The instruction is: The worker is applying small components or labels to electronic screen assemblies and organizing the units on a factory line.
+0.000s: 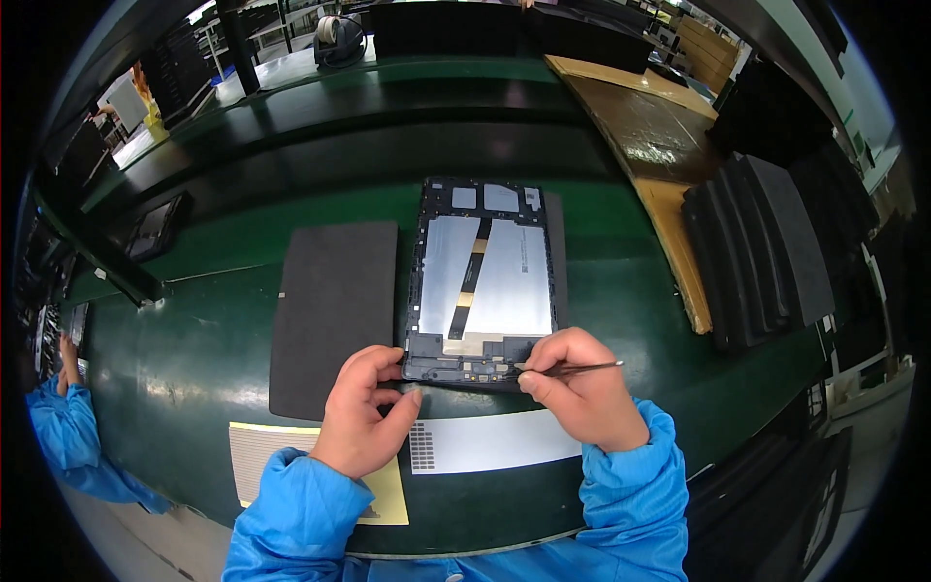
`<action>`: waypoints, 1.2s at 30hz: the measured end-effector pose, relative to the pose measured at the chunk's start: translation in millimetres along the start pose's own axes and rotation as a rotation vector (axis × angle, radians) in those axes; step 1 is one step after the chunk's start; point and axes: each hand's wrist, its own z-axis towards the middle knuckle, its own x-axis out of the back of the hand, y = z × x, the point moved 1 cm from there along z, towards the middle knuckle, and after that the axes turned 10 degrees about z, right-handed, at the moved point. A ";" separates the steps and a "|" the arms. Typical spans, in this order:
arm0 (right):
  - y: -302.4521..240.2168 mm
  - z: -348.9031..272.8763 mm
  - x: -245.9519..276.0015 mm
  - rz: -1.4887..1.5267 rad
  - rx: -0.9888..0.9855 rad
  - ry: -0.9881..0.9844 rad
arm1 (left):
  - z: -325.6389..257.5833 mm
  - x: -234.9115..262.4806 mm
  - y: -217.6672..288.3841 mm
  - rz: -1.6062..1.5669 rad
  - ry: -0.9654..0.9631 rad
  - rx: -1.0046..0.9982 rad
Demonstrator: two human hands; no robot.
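Green workshop counter (pixel 213 359) with an opened tablet (pixel 509 281)

Beyond the counter, a tape reel (pixel 337 34) and dark racks line the rear, while a brown cardboard sheet (pixel 621 116) slants along the right beside a stack of black foam sheets (pixel 761 252). Near the middle of the counter lies the tablet, its long axis pointing away from the person, with its interior exposed: a silver plate, a dark frame, and a black ribbon cable (pixel 469 281) with gold-coloured bands running obliquely over the plate. Small components cluster along the near end. A dark pad (pixel 558 242) shows from beneath the tablet's right edge; a separate black foam pad (pixel 335 310) lies flat to its left. The left hand (pixel 367 412) is partly open, fingers curled and thumb apart, its fingertips at the tablet's near left corner. The right hand (pixel 582 388) is closed in a pinch on a slender metal tool (pixel 593 367), whose tip is at the near right part of the tablet; contact cannot be made out. Nearer the person lie a white label sheet (pixel 509 441) and a yellow-edged lined sheet (pixel 270 456), the latter partly covered by the left forearm. At far left, a co-worker's blue sleeve (pixel 66 427) is visible.
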 end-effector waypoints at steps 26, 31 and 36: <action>5.9 1.9 -25.2 -0.158 0.202 0.085 | 48.7 6.2 22.5 0.177 -0.186 0.221; 28.8 11.3 12.2 0.216 0.354 0.700 | 54.1 3.3 23.3 0.245 -0.247 0.223; 42.0 11.4 5.0 0.401 0.285 0.758 | 53.3 -10.9 18.2 0.251 -0.118 0.055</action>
